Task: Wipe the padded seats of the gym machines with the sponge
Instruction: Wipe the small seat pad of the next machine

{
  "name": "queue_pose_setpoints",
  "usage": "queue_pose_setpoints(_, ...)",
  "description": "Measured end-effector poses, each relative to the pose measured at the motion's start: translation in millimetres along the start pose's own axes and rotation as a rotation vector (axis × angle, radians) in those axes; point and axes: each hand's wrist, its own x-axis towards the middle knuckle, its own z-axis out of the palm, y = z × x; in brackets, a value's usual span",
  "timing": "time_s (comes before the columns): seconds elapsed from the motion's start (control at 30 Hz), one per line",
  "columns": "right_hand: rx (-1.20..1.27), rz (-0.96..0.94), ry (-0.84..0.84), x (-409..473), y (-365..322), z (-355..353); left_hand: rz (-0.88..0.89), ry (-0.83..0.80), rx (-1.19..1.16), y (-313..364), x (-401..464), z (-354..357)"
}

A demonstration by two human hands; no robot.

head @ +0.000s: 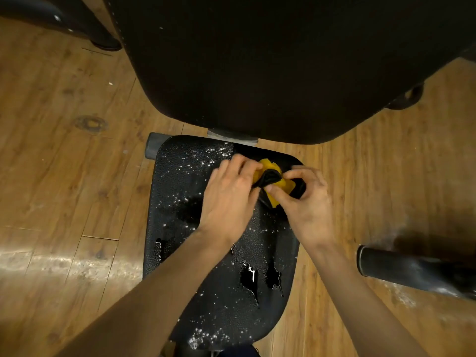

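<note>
Sponge pinched between both grips: left hand, right hand, above wet seat.

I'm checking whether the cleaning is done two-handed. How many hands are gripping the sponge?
2. The left hand holds the sponge from its left side, and the right hand pinches it from the right, above the far end of the wet seat.

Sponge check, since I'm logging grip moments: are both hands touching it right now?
Touching. The head view shows the left hand and the right hand each pinching the yellow-and-black sponge with curled fingers, above the wet padded seat.
</note>
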Motion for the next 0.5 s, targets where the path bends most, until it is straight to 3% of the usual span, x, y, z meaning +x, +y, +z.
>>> queue_pose_setpoints(0.07,-0.064,-0.002,-0.024,0.7,-2.0,-0.2,-0.027,-0.008,-0.097,-0.9,7.9,-4.3)
queue_pose_setpoints(0.17,-0.069,0.073,-0.152,6.8,-5.6,-7.3,-0.203,-0.081,-0.451,-5.6,12.2,-18.9)
queue_pose_setpoints(0.33,0.424,0.210,-0.423,-4.3,-22.0,-41.2,-0.747,-0.114,-1.142,-5.6,1.3,-48.2)
queue_pose_setpoints(0.5,0.697,0.274,-0.519,-33.5,-27.8,-62.5,-1.011,-0.216,-1.652,3.5,-21.6,-64.0)
